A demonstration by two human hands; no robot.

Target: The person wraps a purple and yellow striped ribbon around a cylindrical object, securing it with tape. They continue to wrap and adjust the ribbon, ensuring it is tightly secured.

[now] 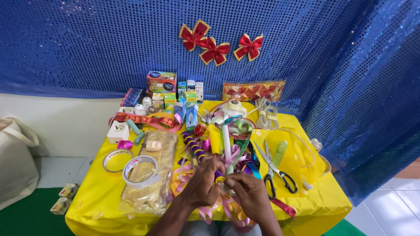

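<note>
Above the yellow paper-covered table (315,192), the left hand (202,183) was clamped on a purple-and-yellow striped rod (197,150), steadying it, while the right hand (250,193) pinched thin pink ribbon (227,209) beside it. Black-handled scissors (275,168) lay near, within reach.

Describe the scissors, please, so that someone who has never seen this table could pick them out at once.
Start at the yellow table before the blue sequinned backdrop. Just beyond the right hand, toward the table's right side, lie the scissors, blades pointing away. They alone there are metal with black handles; everything around them is ribbon.
</note>
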